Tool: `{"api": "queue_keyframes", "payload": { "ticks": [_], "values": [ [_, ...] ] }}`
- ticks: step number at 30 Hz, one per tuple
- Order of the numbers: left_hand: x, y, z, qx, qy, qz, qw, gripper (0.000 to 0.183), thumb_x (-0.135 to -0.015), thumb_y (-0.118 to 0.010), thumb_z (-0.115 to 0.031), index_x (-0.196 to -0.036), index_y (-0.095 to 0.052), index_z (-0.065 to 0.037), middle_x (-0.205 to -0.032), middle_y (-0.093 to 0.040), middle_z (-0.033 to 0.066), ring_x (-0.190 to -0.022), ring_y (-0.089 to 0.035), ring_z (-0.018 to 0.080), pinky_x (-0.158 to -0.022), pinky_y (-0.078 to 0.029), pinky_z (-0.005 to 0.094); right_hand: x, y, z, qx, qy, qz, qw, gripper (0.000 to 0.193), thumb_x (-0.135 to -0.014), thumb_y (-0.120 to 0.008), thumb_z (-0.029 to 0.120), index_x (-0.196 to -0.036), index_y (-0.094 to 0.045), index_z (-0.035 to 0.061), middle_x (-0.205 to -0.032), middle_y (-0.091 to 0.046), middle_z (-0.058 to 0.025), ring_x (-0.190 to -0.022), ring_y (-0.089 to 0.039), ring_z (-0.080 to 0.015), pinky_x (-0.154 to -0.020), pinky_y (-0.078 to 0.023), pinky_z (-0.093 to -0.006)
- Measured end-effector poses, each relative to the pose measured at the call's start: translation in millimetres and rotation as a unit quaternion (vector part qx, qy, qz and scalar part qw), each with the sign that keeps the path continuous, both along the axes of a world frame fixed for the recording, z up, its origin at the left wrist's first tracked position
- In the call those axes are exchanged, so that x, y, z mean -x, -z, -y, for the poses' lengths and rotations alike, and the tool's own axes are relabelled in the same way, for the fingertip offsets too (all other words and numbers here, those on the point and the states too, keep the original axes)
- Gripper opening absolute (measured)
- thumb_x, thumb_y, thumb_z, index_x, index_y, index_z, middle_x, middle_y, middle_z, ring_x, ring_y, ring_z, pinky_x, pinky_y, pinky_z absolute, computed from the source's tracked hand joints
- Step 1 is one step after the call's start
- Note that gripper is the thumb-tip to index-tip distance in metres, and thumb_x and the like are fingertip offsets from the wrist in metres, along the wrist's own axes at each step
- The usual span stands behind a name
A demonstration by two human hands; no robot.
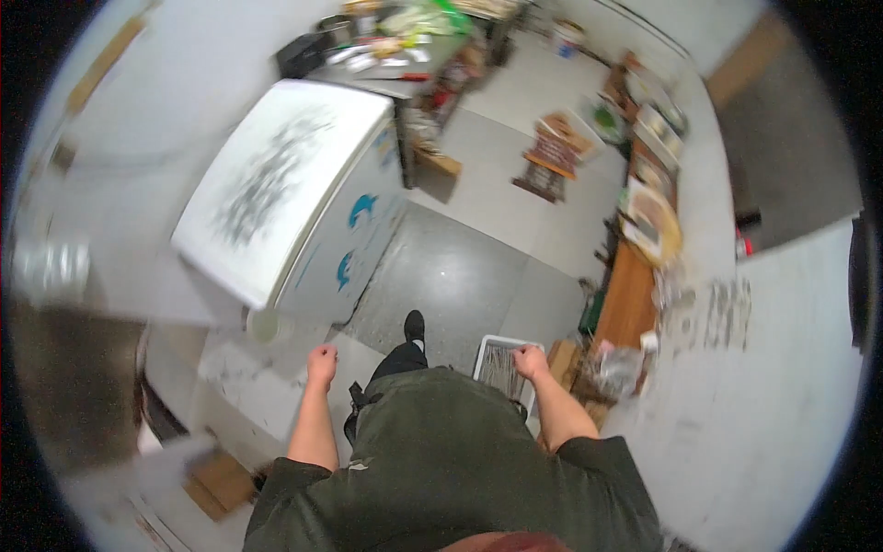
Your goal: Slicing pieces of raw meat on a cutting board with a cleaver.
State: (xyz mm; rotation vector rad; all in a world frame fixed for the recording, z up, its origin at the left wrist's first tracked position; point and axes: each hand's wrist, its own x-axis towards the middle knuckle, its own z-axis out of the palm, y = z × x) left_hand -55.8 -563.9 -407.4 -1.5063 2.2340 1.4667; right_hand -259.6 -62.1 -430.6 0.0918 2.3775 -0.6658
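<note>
Pale grey tiles covered the floor (451, 258) of a cluttered room, blurred toward the edges of the view. On the left stood a white fridge (285, 175), its top smudged dark and its side bearing blue dolphin stickers (361, 210). Behind it, a table (443, 51) carried a red-handled tool (414, 77) and a heap of mixed items. Brown packages (550, 161) lay farther out on the floor, and a wooden board (625, 299) ran along the right.

The person, in a dark green shirt (487, 451), had one black shoe (415, 324) showing ahead. Both hands were low at the sides, fingers curled in. The left hand (322, 364) was near a pale round container (265, 324) beside the fridge's lower corner. The right hand (531, 361) overlapped a white-rimmed tray (497, 340) of thin greyish pieces (501, 370), just right of the body; whether it touched the tray could not be told.
</note>
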Motion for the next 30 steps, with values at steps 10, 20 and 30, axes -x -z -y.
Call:
{"api": "queue_keyframes", "payload": {
  "ticks": [10, 20, 30],
  "values": [
    [429, -53, 27, 0.07, 0.382, -0.056, 0.92, 0.036, -0.095, -0.065, -0.031, -0.102, -0.072, 0.003, -0.084, -0.073, 0.0124, -0.081, -0.069, 0.0203, -0.076, -0.053, 0.0338, 43, 2, -42, -0.087, 0.267, -0.056, 0.958, 0.05, -0.094, -0.052, 0.042, -0.087, -0.074, -0.0024, -0.1, -0.07, -0.0278, -0.095, -0.067, -0.047, -0.089, -0.053, -0.0496],
    [635, -23, -40, 0.092, 0.495, 0.0, 0.864, 0.035, -0.096, -0.065, -0.032, -0.096, -0.071, 0.002, -0.081, -0.072, 0.017, -0.077, -0.069, 0.0265, -0.075, -0.053, 0.0375, 109, 111, -72, -0.086, 0.234, 0.168, 0.954, 0.049, -0.091, -0.055, 0.044, -0.104, -0.073, 0.0008, -0.099, -0.071, -0.0286, -0.097, -0.066, -0.0478, -0.088, -0.052, -0.0511],
    [763, 41, -36, -0.032, 0.336, 0.105, 0.935, 0.033, -0.095, -0.065, -0.028, -0.103, -0.073, 0.003, -0.083, -0.072, 0.0099, -0.073, -0.067, 0.018, -0.067, -0.054, 0.0355, 517, 28, -166, 0.025, 0.379, -0.118, 0.917, 0.041, -0.094, -0.054, 0.029, -0.079, -0.065, -0.0065, -0.086, -0.065, -0.0285, -0.082, -0.061, -0.0487, -0.078, -0.049, -0.0568]
  ]
}}
